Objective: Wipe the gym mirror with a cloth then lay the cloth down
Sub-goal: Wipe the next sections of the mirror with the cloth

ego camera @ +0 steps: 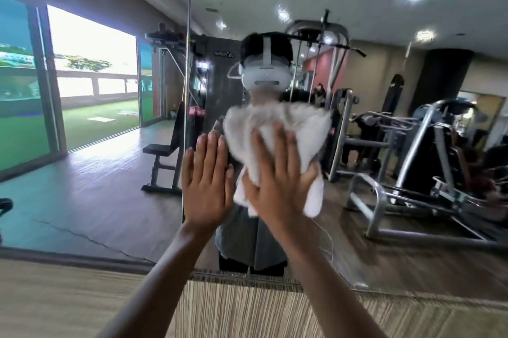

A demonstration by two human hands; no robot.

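Far left in the mirror [96, 172] there's a big window [90, 62] reflected, then a bench [162, 156]. Left hand [207, 181] is up flat against the glass, fingers straight, holding nothing. Right beside it, the right hand [277, 183] presses a white cloth [299, 123] onto the mirror, fingers spread flat. Weight machines [412, 159] sit off to the right.

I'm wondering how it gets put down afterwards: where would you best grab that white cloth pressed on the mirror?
Probably the bunched lower corner of the cloth, pinched from below and the right: it hangs free past the flat right hand, while the rest lies pressed against the mirror.
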